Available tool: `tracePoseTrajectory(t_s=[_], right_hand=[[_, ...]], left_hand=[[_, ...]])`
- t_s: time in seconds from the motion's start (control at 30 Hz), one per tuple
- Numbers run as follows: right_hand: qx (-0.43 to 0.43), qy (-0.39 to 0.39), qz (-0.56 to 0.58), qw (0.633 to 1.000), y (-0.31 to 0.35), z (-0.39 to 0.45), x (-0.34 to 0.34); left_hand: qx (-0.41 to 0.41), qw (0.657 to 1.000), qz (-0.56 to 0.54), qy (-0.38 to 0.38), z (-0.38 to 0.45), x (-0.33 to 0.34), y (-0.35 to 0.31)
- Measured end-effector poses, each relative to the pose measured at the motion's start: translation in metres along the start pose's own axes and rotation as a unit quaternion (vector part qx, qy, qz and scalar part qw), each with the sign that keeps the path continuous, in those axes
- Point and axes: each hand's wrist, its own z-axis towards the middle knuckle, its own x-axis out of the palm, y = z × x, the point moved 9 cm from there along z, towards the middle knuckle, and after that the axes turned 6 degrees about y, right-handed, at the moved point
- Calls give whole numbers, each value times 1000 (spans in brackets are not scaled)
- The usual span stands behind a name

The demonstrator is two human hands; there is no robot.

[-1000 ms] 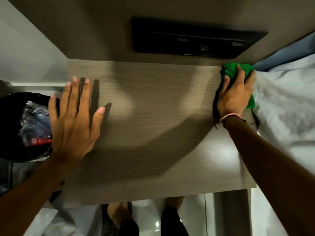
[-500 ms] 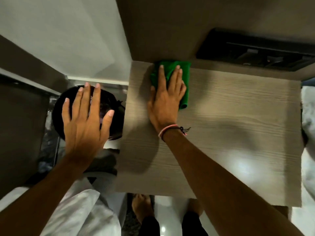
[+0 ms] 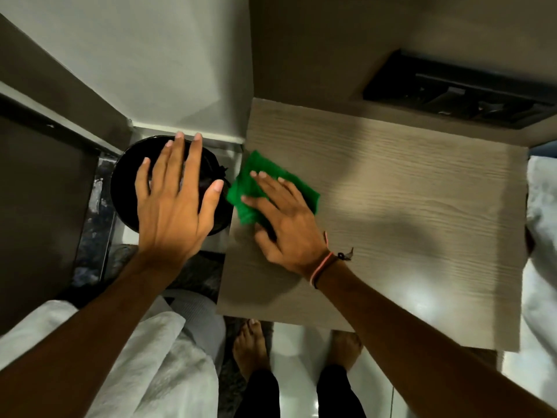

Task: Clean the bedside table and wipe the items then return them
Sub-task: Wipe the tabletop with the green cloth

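Observation:
The bedside table (image 3: 407,212) has a pale wood-grain top with nothing standing on it. A green cloth (image 3: 251,173) lies at the table's left edge, partly hanging over it. My right hand (image 3: 286,221) presses flat on the cloth, fingers spread and pointing left. My left hand (image 3: 174,203) hovers open, fingers apart, above a black round bin (image 3: 123,182) to the left of the table and holds nothing.
A dark switch panel (image 3: 452,95) is set in the wall behind the table. White bedding (image 3: 539,206) borders the right edge. White towels or linen (image 3: 156,357) lie at the lower left. My bare feet (image 3: 250,348) stand on a glossy floor below the table's front edge.
My right hand has swept the green cloth from the table's back right corner along the back to the left edge. My left hand moved off the table to above the bin.

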Motion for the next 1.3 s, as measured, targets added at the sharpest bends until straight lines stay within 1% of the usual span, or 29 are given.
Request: tracePoseTrajectory(t_s=[0.1,0.17,0.23,0.3,0.33,0.4,0.47,0.53,0.63,0.73,0.77,0.83,0.87,0.9,0.93,0.97,1.03,1.07,1.1,1.13,1.2,1.27,1.3], right_hand=[[-37,18,36,999,10,-29,5],[-39,6,74,996,12,-38,-3],[18,-50,113,992,-1,-40,-24],[119,-112,90,982,-23,-44,-46],[163,-115,63,978,-34,-45,-51],[214,-69,26,974,-49,-44,-48],[227,-22,35,973,-54,-43,-39],[231,-17,58,971,-55,-39,-35],[222,-31,73,972,-53,-25,-37],[205,-21,48,977,-49,-14,-40],[204,-14,32,978,-46,-14,-43],[209,-22,0,978,-41,-21,-55],[217,-41,-8,975,-39,-28,-66],[228,-70,-14,971,-36,-37,-79],[241,-117,-24,963,-38,-54,-102],[257,-159,-38,953,-37,-71,-122],[294,-235,-69,924,-46,-118,-170],[314,-271,-84,906,-53,-149,-201],[326,-285,-89,897,-53,-158,-207],[365,-326,-103,866,-69,-213,-246],[387,-369,-119,836,-75,-249,-271],[419,-414,-131,797,-87,-308,-301],[438,-437,-146,771,-94,-346,-317]], left_hand=[[-5,999,-42,24,-3,2,-8],[-1,994,-100,51,-5,8,-16],[7,985,-148,91,-7,17,-28],[-3,974,-181,136,-9,27,-40],[-16,969,-189,156,-10,31,-43],[-49,962,-198,184,-7,39,-47],[-85,952,-221,194,-4,42,-46],[-105,945,-235,201,1,40,-44],[-121,929,-252,241,3,48,-34],[-112,904,-289,294,-3,55,-28],[-99,908,-271,304,-7,52,-30],[-64,936,-191,290,-11,39,-40],[-36,954,-143,261,-11,26,-49],[-3,970,-93,225,-10,9,-60],[50,981,-51,182,-8,-13,-84],[100,984,-14,144,-6,-29,-105],[195,977,21,86,-3,-62,-165],[235,969,35,74,2,-73,-203],[244,966,44,66,3,-80,-210],[296,952,51,54,3,-87,-275],[320,946,52,25,3,-99,-311],[365,930,40,-17,-8,-107,-372],[389,920,30,-34,-19,-110,-411]])
